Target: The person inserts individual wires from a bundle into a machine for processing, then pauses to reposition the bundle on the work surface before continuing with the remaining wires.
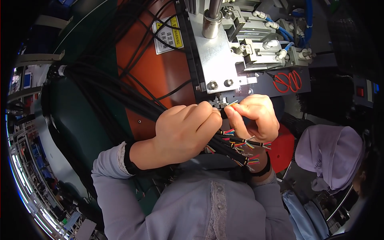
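Note:
My left hand [182, 134] is closed around a thick bundle of black cables [120, 94] that runs up to the left. Their stripped ends [244, 150] fan out below my hands and show thin coloured wires. My right hand [256, 116] pinches one cable end between thumb and fingers. It holds the tips of the coloured wires right at the small jaw [221, 102] at the foot of a metal press machine [224, 52]. The two hands touch each other in front of the machine.
An orange panel [160, 76] with a yellow warning label [170, 34] stands behind the cables. Blue air hoses [286, 34] and a red coiled wire [288, 81] sit on the machine's right. A person in a purple cap [330, 154] is at the lower right, near a red stool [286, 148].

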